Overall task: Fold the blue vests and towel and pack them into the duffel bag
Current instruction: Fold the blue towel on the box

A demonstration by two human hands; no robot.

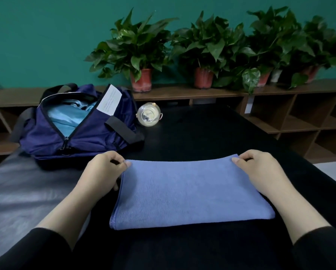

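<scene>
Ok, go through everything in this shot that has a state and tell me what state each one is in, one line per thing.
Towel: folded, flat on the black table.
Left hand: pinches the towel's far left corner.
Right hand: pinches the towel's far right corner.
Duffel bag: unzipped, open on the table.
Light blue fabric: already inside the bag.
Glass jar: lying on its side beside the bag.

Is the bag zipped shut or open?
Open. The bag's zipper is parted in a wide V, showing light blue cloth already inside. The slider sits at the near end.
</scene>
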